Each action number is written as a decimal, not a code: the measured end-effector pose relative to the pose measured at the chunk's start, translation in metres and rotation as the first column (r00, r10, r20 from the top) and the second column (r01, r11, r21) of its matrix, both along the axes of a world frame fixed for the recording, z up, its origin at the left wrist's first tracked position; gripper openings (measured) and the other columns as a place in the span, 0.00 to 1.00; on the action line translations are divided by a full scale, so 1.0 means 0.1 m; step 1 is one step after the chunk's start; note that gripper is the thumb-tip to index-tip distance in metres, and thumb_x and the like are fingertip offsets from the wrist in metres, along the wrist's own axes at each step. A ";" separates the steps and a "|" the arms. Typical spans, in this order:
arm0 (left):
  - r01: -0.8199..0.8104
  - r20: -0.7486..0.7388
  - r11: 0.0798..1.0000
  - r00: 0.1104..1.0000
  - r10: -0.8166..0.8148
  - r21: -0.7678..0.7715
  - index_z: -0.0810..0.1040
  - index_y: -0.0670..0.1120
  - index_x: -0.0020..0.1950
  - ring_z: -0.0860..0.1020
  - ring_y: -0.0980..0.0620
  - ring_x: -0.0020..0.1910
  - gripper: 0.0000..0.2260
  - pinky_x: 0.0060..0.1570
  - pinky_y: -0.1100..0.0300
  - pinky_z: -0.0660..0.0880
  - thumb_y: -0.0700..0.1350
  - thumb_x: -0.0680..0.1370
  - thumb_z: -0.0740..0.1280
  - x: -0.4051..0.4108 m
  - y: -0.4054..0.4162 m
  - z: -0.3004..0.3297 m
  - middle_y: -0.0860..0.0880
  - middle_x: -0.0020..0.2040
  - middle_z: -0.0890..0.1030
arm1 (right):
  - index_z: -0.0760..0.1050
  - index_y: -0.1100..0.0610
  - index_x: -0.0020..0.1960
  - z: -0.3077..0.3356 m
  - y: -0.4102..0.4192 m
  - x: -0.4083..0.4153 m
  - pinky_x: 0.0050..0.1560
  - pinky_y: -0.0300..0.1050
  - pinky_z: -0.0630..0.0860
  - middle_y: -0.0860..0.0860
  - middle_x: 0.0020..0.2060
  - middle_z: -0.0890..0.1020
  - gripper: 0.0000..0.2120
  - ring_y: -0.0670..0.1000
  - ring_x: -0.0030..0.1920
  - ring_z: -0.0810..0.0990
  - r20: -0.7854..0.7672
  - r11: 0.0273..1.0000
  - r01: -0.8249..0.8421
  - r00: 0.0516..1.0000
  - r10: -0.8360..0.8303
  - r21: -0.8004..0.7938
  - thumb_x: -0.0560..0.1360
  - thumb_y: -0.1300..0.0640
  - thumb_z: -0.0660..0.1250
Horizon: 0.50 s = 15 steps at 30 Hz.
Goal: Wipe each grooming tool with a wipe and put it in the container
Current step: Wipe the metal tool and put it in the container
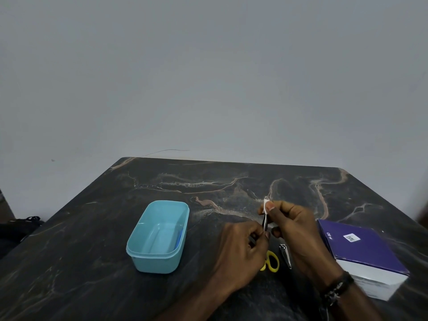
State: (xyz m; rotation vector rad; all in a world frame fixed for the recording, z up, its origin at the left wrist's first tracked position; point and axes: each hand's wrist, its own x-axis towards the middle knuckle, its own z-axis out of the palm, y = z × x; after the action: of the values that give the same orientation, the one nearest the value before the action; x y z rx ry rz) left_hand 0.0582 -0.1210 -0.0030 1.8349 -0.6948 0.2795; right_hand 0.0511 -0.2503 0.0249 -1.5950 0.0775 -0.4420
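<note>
My left hand [240, 249] pinches the lower end of a slim dark metal tool [264, 223], which stands nearly upright above the table. My right hand [298, 230] pinches a small white wipe [266, 206] around the tool's upper end. Below my hands, yellow-handled scissors [272, 262] and a silver nail clipper [285, 254] lie on the dark marble table [115, 216]. To the left stands an open light-blue plastic container [159, 237] with a blue item along its inner right wall.
A purple and white box [361, 253] sits at the right, close to my right wrist. The table's far edge meets a grey wall. Dark objects lie beyond the table's left edge.
</note>
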 end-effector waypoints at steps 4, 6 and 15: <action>-0.003 -0.008 0.999 1.000 0.002 -0.036 0.79 0.48 0.37 0.81 0.55 0.28 0.09 0.28 0.60 0.77 0.43 0.77 0.66 0.00 0.02 0.00 0.51 0.30 0.81 | 0.80 0.70 0.43 0.02 0.04 -0.02 0.26 0.32 0.71 0.57 0.31 0.81 0.12 0.43 0.26 0.77 -0.039 0.994 -0.106 0.994 0.105 0.000 0.78 0.62 0.64; -0.012 -0.007 0.999 1.000 0.011 -0.045 0.79 0.48 0.36 0.81 0.56 0.27 0.09 0.28 0.61 0.76 0.43 0.77 0.66 0.00 0.02 0.01 0.52 0.29 0.80 | 0.80 0.70 0.42 0.02 0.04 -0.01 0.27 0.31 0.71 0.55 0.30 0.81 0.12 0.41 0.26 0.77 -0.030 0.996 -0.090 0.996 0.090 0.003 0.78 0.63 0.64; -0.029 0.005 1.000 1.000 0.029 -0.009 0.80 0.47 0.38 0.80 0.55 0.26 0.07 0.28 0.53 0.78 0.45 0.75 0.66 -0.02 -0.01 0.02 0.52 0.28 0.80 | 0.82 0.61 0.42 -0.01 0.04 0.01 0.27 0.33 0.70 0.52 0.38 0.85 0.08 0.45 0.33 0.76 0.012 0.985 0.126 0.992 -0.128 0.119 0.77 0.61 0.66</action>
State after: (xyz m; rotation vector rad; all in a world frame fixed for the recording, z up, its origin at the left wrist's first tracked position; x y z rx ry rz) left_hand 0.0561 -0.1224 -0.0011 1.8374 -0.6694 0.3060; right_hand 0.0519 -0.2459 0.0243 -1.4738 0.1881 -0.5424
